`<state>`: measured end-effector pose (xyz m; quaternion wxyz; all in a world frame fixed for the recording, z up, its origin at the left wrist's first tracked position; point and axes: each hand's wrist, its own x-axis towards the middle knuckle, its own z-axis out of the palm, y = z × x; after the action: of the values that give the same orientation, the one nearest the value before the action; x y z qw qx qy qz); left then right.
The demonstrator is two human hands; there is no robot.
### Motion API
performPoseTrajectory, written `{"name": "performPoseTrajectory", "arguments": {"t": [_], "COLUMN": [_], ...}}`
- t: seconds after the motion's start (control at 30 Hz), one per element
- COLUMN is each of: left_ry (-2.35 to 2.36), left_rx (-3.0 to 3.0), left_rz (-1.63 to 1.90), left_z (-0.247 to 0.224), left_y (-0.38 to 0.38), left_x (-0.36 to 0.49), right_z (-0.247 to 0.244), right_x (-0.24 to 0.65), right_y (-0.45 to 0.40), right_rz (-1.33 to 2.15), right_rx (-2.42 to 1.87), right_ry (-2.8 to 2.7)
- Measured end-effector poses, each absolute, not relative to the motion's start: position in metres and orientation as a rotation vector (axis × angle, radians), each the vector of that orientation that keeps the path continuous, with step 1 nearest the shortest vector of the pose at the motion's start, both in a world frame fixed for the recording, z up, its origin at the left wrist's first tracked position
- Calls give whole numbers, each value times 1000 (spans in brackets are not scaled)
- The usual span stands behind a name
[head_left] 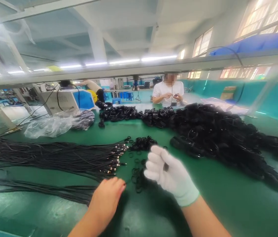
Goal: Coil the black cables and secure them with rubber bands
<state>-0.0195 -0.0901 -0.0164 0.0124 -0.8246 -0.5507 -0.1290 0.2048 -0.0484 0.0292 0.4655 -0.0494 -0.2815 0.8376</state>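
Green surface [218,200]: cables [67,158] are remaining uncoiled at nine o'clock, coils [210,131] at two; my left grip [107,196] is clamping one, my right grip [165,176] is showing undeterminable contents.

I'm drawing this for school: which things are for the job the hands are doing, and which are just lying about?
Probably for the job:
Black cables, by the bare left hand
Small black rings, by the gloved right hand

Probably lying about, away from both hands:
Clear plastic bag
Boxy machine
Big black heap, though I can't be sure
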Motion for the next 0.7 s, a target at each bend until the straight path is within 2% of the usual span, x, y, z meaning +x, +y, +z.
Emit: {"name": "performPoseTrajectory", "arguments": {"t": [0.1,0.2,0.33,0.43,0.6,0.7], "left_ry": [-1245,-1023,-1382,-1636,-1846,-1911], "left_rx": [-2673,-2694,-2686,-2846,-2966,-2962], "left_rz": [-373,-492,-660,-773,-942,-790], "left_z": [-17,14,72,92,70,32], "left_y": [-120,-133,-113,-91,-65,-64], "left_x": [-13,-5,-7,-11,-10,-8], "right_z": [30,18,3,2,7,10], "right_x": [204,193,176,166,158,160], "right_y": [-39,-42,-60,-74,-83,-78], "right_rz": [1958,2038,2367,2518,2561,2480], "right_rx": [-273,-344,-205,-84,-124,-139], "right_ry": [-755,-876,-1048,-1070,-1020,-932]}}
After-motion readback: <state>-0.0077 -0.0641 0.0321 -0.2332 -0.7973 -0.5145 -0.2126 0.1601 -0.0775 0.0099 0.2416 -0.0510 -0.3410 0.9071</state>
